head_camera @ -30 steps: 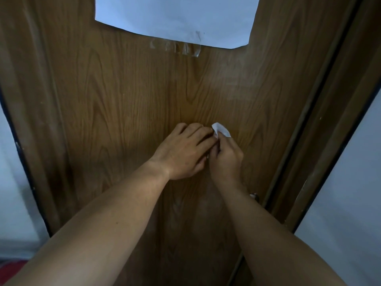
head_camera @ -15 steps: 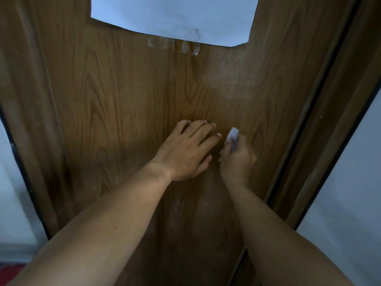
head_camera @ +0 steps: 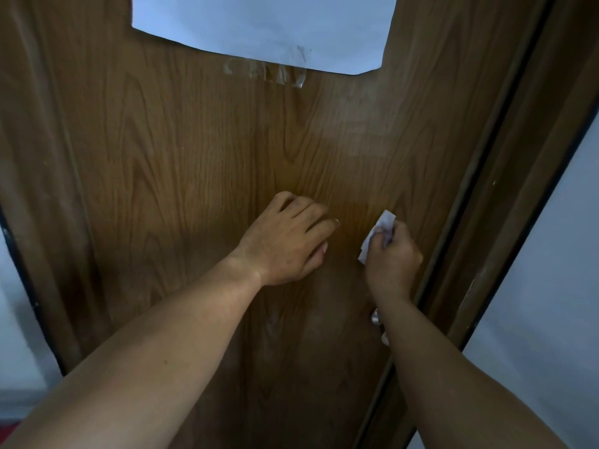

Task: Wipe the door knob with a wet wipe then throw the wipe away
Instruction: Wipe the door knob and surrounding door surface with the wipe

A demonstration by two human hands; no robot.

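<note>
A small white wet wipe [head_camera: 376,236] is pinched in my right hand [head_camera: 392,262], held against the brown wooden door [head_camera: 201,163] near its right edge. A silver door knob [head_camera: 376,317] peeks out below that hand, mostly hidden behind my right forearm. My left hand [head_camera: 288,243] rests flat on the door to the left of the wipe, fingers loosely spread and holding nothing. The two hands are apart by a short gap.
A white paper sheet [head_camera: 259,24] hangs at the top of the door, with tape remnants [head_camera: 265,72] under it. The door frame [head_camera: 505,189] runs down the right side, with a pale wall [head_camera: 551,286] beyond it. Another pale wall [head_camera: 16,335] is at the left.
My hands were together around the wipe; my right hand has since moved right and slightly down with the wipe. The left hand stayed on the door. The knob has come into view.
</note>
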